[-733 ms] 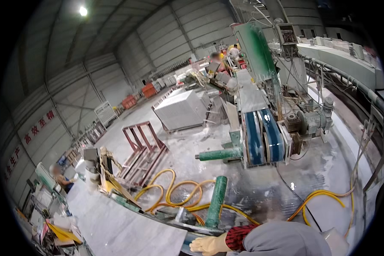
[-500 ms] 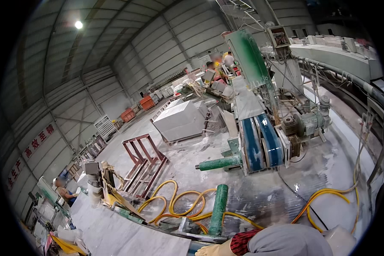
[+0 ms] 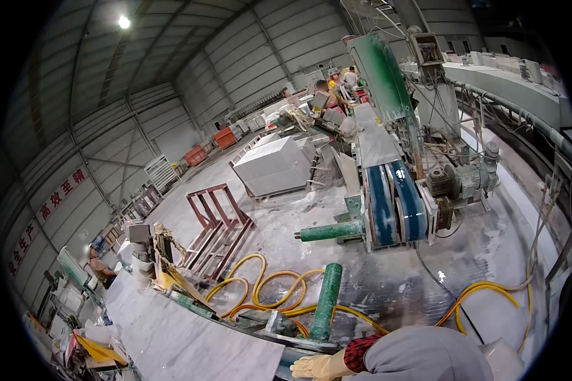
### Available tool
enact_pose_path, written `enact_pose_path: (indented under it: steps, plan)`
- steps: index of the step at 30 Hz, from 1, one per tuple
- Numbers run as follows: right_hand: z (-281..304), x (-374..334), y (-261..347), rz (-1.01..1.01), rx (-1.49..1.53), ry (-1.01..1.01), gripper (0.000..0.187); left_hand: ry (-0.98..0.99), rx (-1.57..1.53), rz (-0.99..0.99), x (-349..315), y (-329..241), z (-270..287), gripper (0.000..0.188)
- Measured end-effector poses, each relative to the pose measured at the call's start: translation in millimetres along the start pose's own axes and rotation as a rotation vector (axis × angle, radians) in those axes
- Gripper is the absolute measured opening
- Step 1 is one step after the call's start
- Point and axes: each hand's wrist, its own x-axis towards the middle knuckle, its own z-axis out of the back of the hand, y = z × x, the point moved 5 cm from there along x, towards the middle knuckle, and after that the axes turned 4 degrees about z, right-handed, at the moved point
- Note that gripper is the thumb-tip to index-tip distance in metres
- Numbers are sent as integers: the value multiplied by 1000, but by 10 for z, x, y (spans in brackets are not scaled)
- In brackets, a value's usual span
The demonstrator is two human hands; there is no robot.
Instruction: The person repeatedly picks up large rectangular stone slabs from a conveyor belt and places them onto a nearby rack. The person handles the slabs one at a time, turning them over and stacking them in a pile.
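My right hand (image 3: 319, 366), in a cream rubber glove, rests at the bottom edge of the picture beside the end of a pale, grey-veined stone slab (image 3: 197, 336). Its fingers stretch leftward, lying flat on or just over a blue belt (image 3: 287, 360), and nothing shows in them. A grey sleeve (image 3: 426, 355) with a red-and-black checked cuff (image 3: 360, 353) covers that arm. Just beyond the hand stands a green cylinder (image 3: 327, 301) on a metal frame. My left hand is out of the picture.
Yellow hoses (image 3: 260, 286) loop over the wet floor. Farther off stand a brown metal rack (image 3: 219, 228), stacked white blocks (image 3: 273, 168) and a machine with blue belts (image 3: 397, 203), a green arm and a motor (image 3: 467, 181). Other people (image 3: 100, 263) are at the left and far back.
The view has shifted slightly, so the scene sits a little differently in the picture. More of my right glove shows now, with its fingers spread out toward the slab's end.
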Motion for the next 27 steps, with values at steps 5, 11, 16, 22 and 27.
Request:
enact_pose_path:
  steps: [5, 11, 16, 22, 27]
  plan:
    - [-60, 19, -17, -18, -49, -60, 71, 67, 125, -123, 66, -135, 114, 72]
    - [-326, 61, -141, -122, -23, 67, 76, 217, 107, -6, -73, 151, -58, 77]
    - [-384, 19, -171, -134, -38, 42, 76, 4, 65, -28, -151, 310, -451, 80]
    - [-360, 5, -132, -133, -69, 19, 76, -36, 12, -63, -138, 303, -387, 87]
    - [-363, -16, -103, -141, -41, -68, 76, -23, 27, -31, -78, 172, -224, 87]
